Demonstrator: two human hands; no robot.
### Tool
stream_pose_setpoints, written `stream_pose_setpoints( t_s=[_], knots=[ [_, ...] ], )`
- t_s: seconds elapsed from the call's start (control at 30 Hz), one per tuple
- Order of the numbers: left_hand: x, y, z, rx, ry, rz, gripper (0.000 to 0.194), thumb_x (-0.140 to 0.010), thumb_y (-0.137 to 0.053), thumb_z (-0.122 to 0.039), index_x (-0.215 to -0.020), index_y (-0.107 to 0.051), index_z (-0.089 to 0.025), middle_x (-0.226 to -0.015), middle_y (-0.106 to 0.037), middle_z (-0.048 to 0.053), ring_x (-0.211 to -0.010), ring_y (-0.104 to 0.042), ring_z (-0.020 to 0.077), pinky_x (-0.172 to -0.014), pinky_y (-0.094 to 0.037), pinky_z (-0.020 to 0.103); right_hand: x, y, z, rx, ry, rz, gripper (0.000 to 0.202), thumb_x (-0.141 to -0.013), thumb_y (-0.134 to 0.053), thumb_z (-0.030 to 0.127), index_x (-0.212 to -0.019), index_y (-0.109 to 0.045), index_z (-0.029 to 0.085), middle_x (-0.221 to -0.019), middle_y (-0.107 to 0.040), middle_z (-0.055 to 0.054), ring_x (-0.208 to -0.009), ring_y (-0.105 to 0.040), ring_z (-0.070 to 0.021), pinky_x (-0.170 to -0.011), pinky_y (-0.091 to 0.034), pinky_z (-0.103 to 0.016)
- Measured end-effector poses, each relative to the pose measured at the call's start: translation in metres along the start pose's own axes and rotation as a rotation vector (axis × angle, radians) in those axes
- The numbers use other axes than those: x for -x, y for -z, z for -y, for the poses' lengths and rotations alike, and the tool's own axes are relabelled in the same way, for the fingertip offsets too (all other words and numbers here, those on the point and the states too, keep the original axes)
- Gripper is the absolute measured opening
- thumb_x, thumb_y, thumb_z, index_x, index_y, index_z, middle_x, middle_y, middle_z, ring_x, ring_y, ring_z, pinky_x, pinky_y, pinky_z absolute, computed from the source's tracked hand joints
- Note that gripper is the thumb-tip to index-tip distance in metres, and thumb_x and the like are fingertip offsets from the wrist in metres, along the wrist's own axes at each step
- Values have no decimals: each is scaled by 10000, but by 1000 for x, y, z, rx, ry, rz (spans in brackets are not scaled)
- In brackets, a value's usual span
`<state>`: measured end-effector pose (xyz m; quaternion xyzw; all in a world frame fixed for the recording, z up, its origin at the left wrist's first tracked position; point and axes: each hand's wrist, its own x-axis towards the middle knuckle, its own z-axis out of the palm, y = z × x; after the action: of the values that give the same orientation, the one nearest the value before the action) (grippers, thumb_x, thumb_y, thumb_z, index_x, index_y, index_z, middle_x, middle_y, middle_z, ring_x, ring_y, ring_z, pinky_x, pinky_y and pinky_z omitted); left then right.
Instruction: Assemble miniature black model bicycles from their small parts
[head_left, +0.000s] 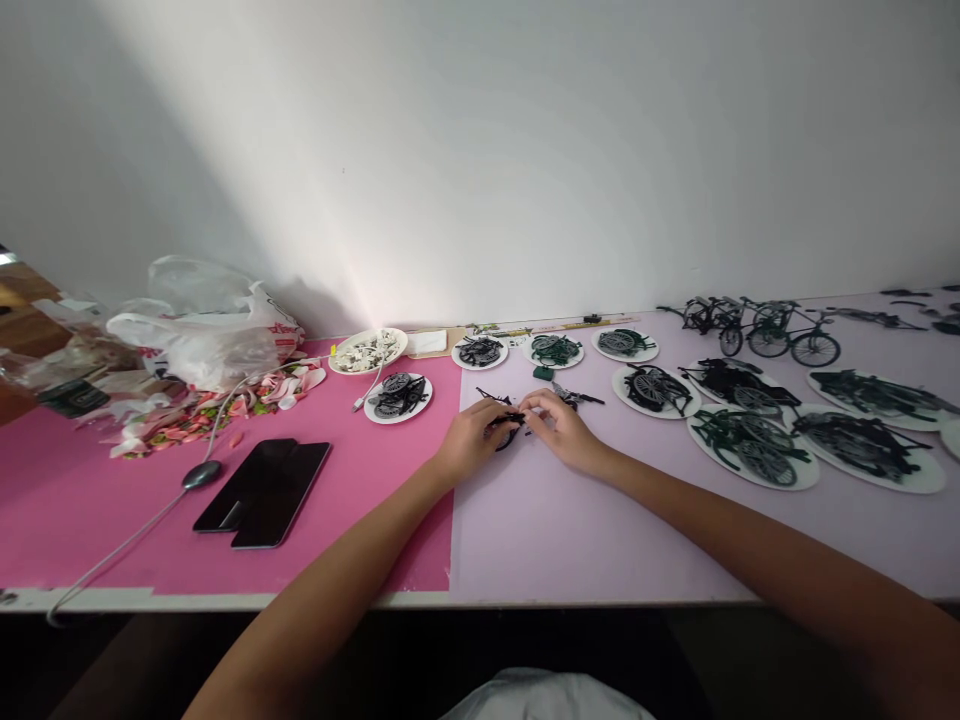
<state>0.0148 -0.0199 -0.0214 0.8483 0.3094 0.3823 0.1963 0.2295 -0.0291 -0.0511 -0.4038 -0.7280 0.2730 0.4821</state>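
Head view, the only one. Both forearms are being stretched in from the lower edge of the frame and are meeting just above centre, over the desk (570,540).

A small black part (508,420), seemingly a piece of a model bicycle, is being pinched between the two hands. The left hand (472,440) is being curled around it from the left; the right hand (562,425) is being closed on its other end with the fingertips. The exact shape of the part cannot be told, as it is small and half hidden by the fingers. It is being held low, just above the lilac sheet (600,520), probably so that the wrists are being steadied by the desk during fine fitting.

More loose black pieces (577,397) are lying just beyond the right hand, within easy reach.

Around: small white plates (397,397) of dark and green parts are being kept in a row at centre, sorted by kind as it seems. Larger plates (754,447) with frames and wheels are lying at centre right. Finished model bicycles (772,330) are standing at upper right, near the wall.

On the pink mat (75,500) at left: a dark tablet (262,492) lying flat, a grey cable (150,515) running off the front edge, a white plastic bag (202,335) and pink-and-green scraps (202,410) at upper left.

Nothing is standing between the hands and the plates; the cable and tablet are lying well apart from the work.
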Motion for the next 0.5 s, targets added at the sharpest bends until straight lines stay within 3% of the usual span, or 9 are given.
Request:
stream_pose_setpoints(
  t_s=[0.5],
  knots=[
    [-3,-3,-8,230,223,-46,196,-908,-682,-325,-1001,-742,-162,-1021,-764,115,-863,-699,218,-776,-551,328,2,-3,5,-16,-21,-25,267,-999,-551,496,-1005,-628,241,-1097,-640,-77,-1069,-617,-243,-882,-543,-378]
  ],
)
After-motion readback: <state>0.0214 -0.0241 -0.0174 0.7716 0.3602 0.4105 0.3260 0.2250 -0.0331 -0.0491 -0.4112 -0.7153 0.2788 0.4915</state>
